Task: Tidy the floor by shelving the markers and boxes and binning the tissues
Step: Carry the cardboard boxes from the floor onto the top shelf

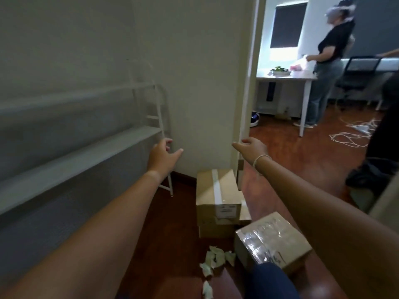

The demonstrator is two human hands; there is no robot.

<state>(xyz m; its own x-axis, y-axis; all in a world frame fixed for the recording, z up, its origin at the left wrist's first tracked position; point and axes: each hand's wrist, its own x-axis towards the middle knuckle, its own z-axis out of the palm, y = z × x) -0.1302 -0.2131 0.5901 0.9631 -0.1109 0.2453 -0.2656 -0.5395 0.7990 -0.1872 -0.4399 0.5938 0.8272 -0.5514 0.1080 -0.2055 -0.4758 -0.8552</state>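
the taped box is sitting on the floor against the wall corner, stacked on another carton, plain brown card with a clear tape strip down its top and a label on its near face. a film-wrapped box is lying just nearer than it, and crumpled tissues are scattered on the floor in front of the taped box. no markers are showing. both arms are reaching out above the taped box, probably to lift it: the left hand is spread and empty, the right hand is loosely relaxed and empty. the white shelf, left of the taped box, is looking like its destination.
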